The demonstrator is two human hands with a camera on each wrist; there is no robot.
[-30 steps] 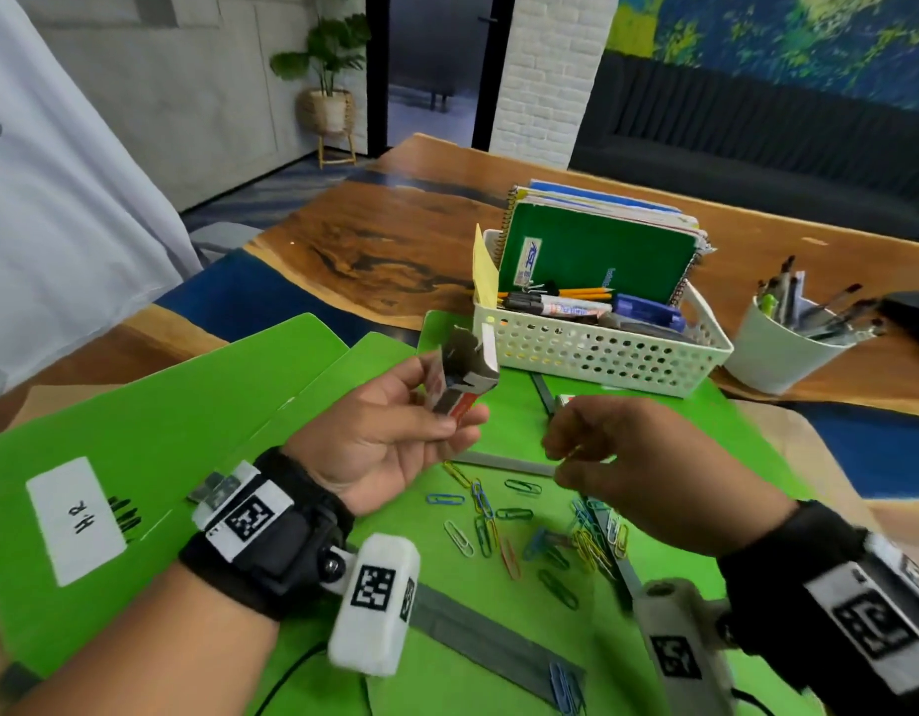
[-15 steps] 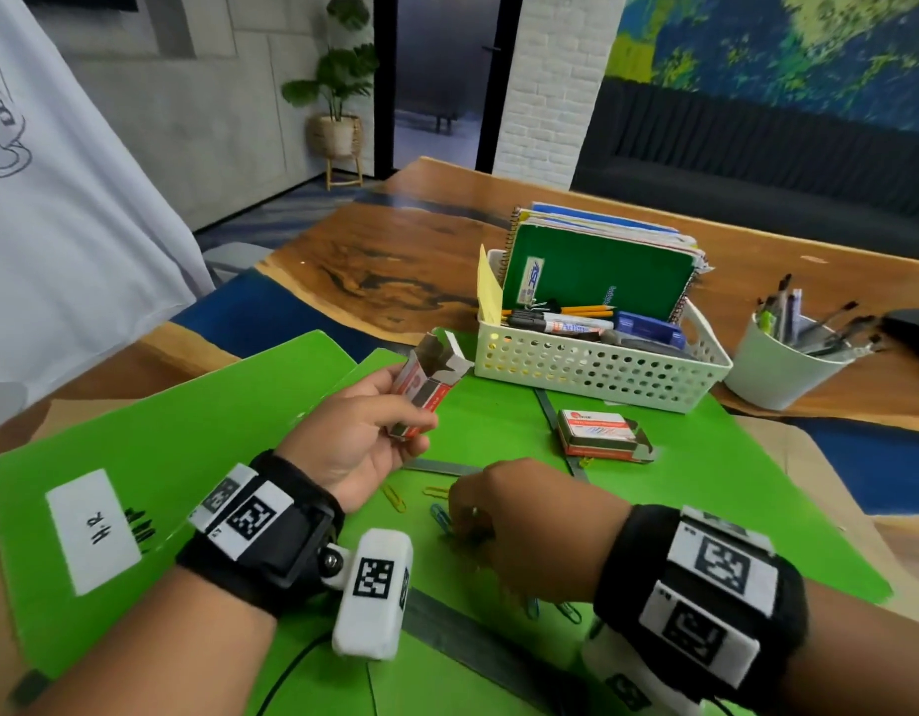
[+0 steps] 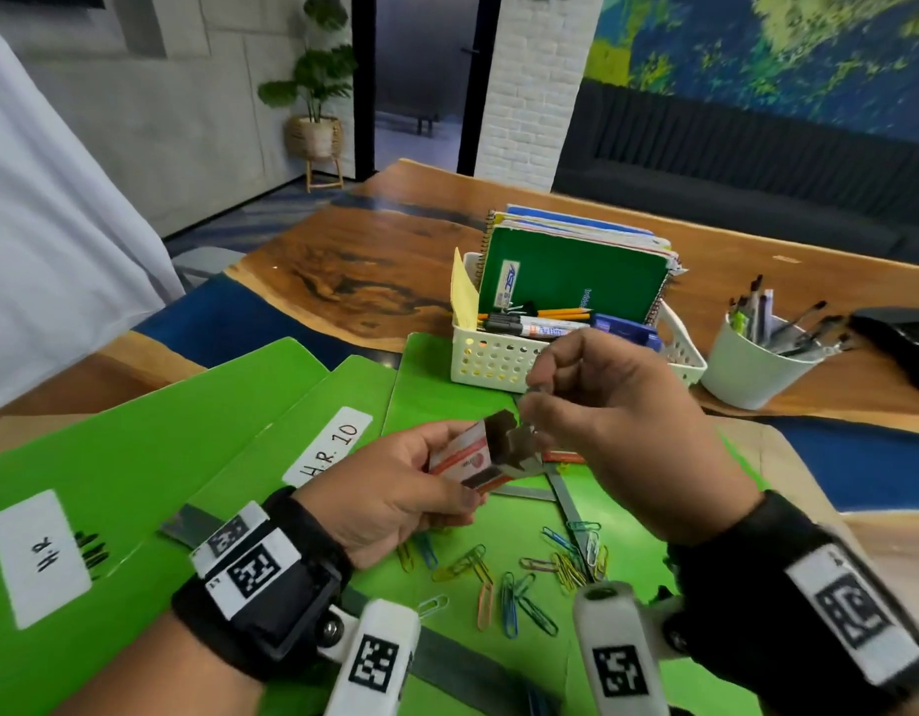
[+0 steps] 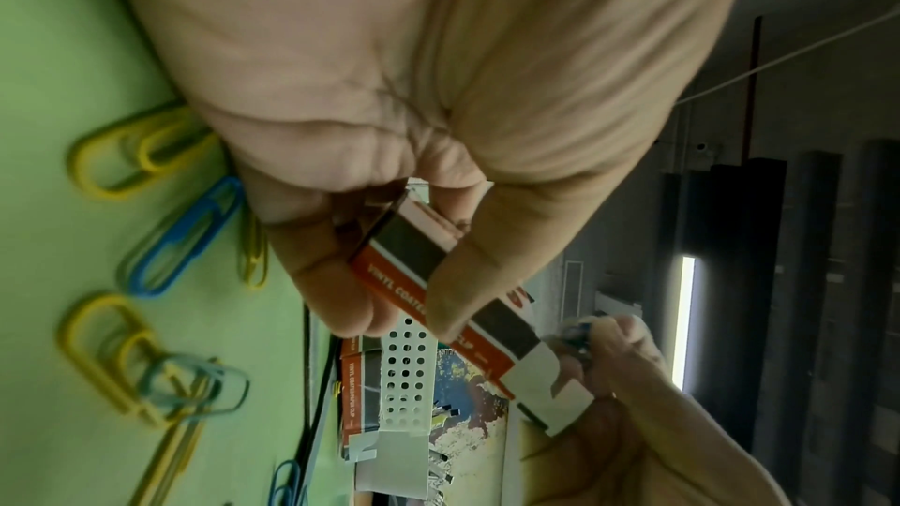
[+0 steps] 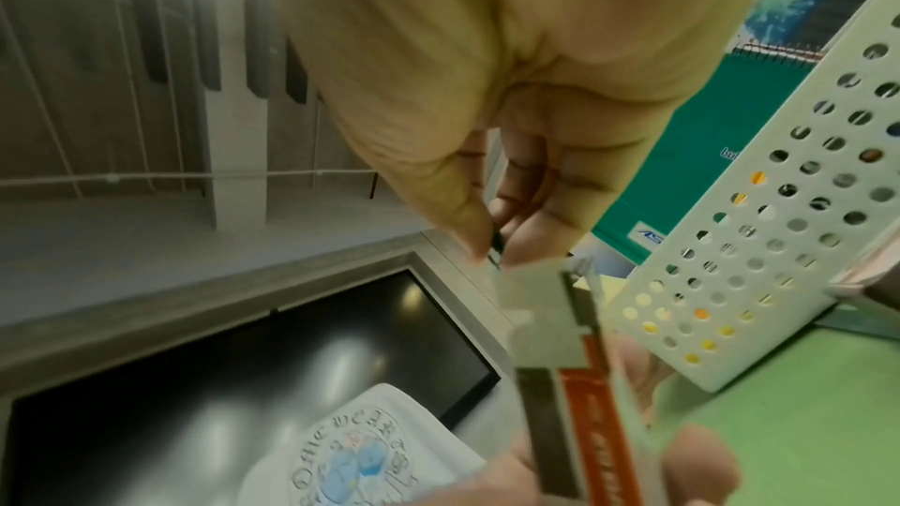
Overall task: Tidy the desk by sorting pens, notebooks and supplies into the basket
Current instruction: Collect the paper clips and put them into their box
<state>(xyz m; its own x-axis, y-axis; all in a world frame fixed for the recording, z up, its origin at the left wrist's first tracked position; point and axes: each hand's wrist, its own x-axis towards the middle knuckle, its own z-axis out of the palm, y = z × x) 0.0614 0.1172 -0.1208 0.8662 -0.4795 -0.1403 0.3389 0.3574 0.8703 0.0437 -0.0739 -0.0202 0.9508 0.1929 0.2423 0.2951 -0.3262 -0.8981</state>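
Green folders (image 3: 137, 457) cover the counter. Left hand (image 3: 390, 493) grips the clip box (image 3: 478, 459), open end toward the right hand (image 3: 617, 431), whose fingers (image 5: 545, 214) pinch paper clips just above it.

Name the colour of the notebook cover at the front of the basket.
Green; the notebook stands upright in the white basket, clearest in the head view.

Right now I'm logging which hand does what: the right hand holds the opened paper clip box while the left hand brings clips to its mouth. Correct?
The hands are swapped. In the head view the left hand grips the opened paper clip box, and the right hand pinches clips at its mouth. The left wrist view shows the same grip.
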